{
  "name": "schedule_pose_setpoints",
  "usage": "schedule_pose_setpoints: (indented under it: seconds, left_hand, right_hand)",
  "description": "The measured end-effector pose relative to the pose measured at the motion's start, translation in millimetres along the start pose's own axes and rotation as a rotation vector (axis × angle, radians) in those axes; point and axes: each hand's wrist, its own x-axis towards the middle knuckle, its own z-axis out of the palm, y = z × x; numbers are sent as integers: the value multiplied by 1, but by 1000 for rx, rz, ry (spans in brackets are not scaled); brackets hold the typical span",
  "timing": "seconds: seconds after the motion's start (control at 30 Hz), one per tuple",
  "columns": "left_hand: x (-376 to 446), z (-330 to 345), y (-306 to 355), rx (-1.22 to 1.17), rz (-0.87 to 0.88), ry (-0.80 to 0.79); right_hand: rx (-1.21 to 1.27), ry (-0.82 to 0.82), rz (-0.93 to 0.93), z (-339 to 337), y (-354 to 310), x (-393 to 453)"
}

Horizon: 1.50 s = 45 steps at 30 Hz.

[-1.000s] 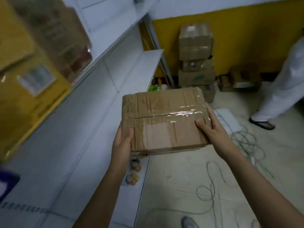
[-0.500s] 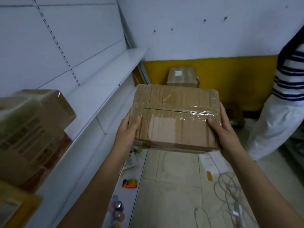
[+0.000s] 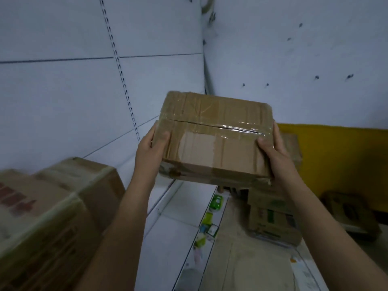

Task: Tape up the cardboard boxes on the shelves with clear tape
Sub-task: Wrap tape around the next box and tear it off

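I hold a brown cardboard box (image 3: 214, 135) up in the air in front of the white shelving. Clear tape shines along its top seam and over its flaps. My left hand (image 3: 150, 149) grips the box's left end, thumb on top. My right hand (image 3: 273, 150) grips the right end in the same way. A roll of tape (image 3: 206, 5) hangs high up at the top of the shelf upright, partly cut off by the frame edge.
Two taped cardboard boxes (image 3: 54, 206) sit on the shelf at lower left. The white shelf back panel (image 3: 63, 91) fills the left. More boxes (image 3: 273, 217) stand on the floor by the yellow wall (image 3: 336, 160). Small packets (image 3: 210, 219) lie on the bottom shelf.
The box has been lifted higher, level with the upper shelf. My view has swung up and left; the other person at the right is out of sight.
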Motion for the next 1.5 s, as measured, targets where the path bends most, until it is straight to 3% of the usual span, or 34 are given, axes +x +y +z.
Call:
schedule_pose_setpoints:
  seconds: [0.2, 0.33, 0.47, 0.57, 0.67, 0.73, 0.83, 0.9, 0.97, 1.07, 1.23, 1.3, 1.4, 1.5]
  left_hand:
    - [53, -19, -16, 120, -20, 117]
    - [73, -31, -34, 262, -81, 194]
    - [76, -43, -54, 451, -200, 318]
    - [82, -39, -57, 805, -163, 412]
    - [84, -28, -50, 1371, -47, 486]
    - [74, -26, -43, 1602, -112, 598]
    - [44, -42, -41, 1525, -495, 678]
    - [21, -56, -44, 1455, -622, 566]
    - [5, -61, -44, 1419, -566, 487]
    - [-1, -61, -39, 1270, -481, 506]
    - [-1, -71, -51, 1344, -569, 467]
    - [-1, -64, -45, 1275, -540, 486]
    - [-5, -45, -26, 1119, -331, 663]
    - [-31, -14, -6, 1111, -76, 810]
  right_hand:
    - [151, -205, 200, 51, 32, 114]
    - [45, -456, 345, 84, 62, 200]
    - [-119, -642, 304, 121, 90, 262]
    - [-133, -648, 248, 150, 108, 294]
    - [-48, -772, 240, 169, 111, 299]
    - [-28, -795, 171, 176, 113, 288]
    - [-168, -797, -23, 185, 116, 253]
    - [-148, -827, -78, 190, 116, 225]
    - [-56, -824, -105, 194, 117, 201]
    - [-15, -818, -146, 198, 115, 170]
    - [-46, -783, -188, 200, 113, 154]
    - [-211, -707, -268, 200, 111, 157]
    - [-432, -492, -505, 190, 93, 153]
    - [-179, -451, -765, 183, 53, 127]
